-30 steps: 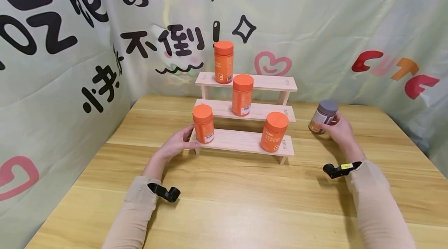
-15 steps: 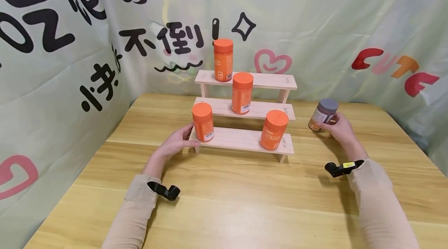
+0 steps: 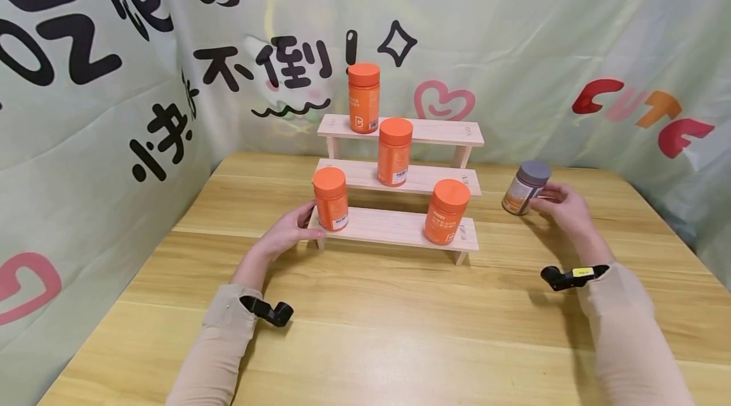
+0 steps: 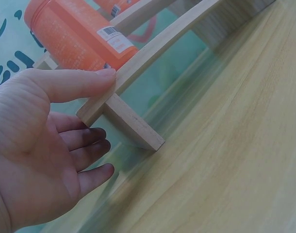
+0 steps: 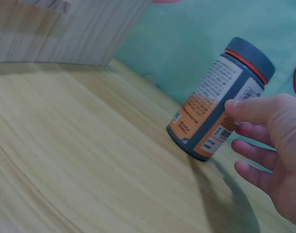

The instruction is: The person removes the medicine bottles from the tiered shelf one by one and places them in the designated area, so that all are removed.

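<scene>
Grey-lidded jar [image 3: 526, 188] stands on the tabletop [image 3: 400, 323], at 3 o'clock of the stepped wooden rack [image 3: 400, 228]. Right hand [image 3: 562, 206] has loosened since half a second ago: the right wrist view shows only the thumb tip [image 5: 235, 104] touching the jar's label, the other fingers spread clear, a detail the head view hides. Left hand [image 3: 285, 235], fingers straight, thumb pressing the rack's lowest shelf edge beside an orange jar [image 3: 331, 200], is unchanged. Rack carries four orange jars.
</scene>
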The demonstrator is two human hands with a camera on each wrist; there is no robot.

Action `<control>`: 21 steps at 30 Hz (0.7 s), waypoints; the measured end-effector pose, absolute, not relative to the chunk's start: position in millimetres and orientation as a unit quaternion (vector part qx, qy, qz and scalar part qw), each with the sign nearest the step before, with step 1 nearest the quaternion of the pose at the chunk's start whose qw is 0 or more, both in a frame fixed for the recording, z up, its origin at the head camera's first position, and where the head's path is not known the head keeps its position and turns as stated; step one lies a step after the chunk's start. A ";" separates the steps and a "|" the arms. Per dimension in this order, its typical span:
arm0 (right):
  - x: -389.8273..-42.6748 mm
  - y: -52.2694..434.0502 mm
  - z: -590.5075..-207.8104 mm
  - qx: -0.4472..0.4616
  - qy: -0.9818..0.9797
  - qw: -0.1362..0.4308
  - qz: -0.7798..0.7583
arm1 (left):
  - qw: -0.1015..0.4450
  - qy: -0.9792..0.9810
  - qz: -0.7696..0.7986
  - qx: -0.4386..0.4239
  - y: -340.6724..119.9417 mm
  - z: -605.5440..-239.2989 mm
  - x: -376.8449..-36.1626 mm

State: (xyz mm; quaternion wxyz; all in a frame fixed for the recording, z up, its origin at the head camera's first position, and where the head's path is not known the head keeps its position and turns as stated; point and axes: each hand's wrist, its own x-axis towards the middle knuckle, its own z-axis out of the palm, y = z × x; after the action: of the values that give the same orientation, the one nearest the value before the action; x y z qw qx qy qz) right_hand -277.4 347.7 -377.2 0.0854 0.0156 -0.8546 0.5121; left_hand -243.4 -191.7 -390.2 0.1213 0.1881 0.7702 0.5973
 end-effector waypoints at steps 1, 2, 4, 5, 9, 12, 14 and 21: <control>-276.4 349.8 -376.2 0.018 -0.846 0.088 0.525 | 0.122 0.770 0.598 0.187 -191.5 -389.9 -243.2; -275.2 351.6 -374.8 0.020 -0.838 0.092 0.538 | 0.122 0.770 0.597 0.189 -191.6 -390.2 -243.3; -272.7 355.0 -371.1 0.027 -0.812 0.093 0.576 | 0.122 0.770 0.597 0.188 -191.4 -390.0 -242.9; -271.4 356.5 -368.6 0.033 -0.800 0.094 0.591 | 0.122 0.770 0.598 0.185 -191.2 -389.8 -242.6; -266.6 361.5 -356.3 0.045 -0.755 0.087 0.648 | 0.123 0.770 0.598 0.183 -190.6 -388.2 -241.4; -264.2 364.6 -346.8 0.050 -0.735 0.084 0.671 | 0.123 0.771 0.597 0.184 -190.5 -387.2 -240.6; -263.1 366.0 -340.5 0.051 -0.727 0.085 0.679 | 0.122 0.770 0.598 0.184 -190.8 -387.0 -240.6; -284.0 397.4 -336.3 0.023 -0.789 0.109 0.604 | 0.118 0.770 0.598 0.190 -190.5 -387.0 -239.8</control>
State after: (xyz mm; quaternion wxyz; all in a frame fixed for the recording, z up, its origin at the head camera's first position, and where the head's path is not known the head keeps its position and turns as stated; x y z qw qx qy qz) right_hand -284.0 397.4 -336.3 0.1093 0.0230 -0.7888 0.6044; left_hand -239.8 -190.5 -387.0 0.1182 0.1901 0.7699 0.5976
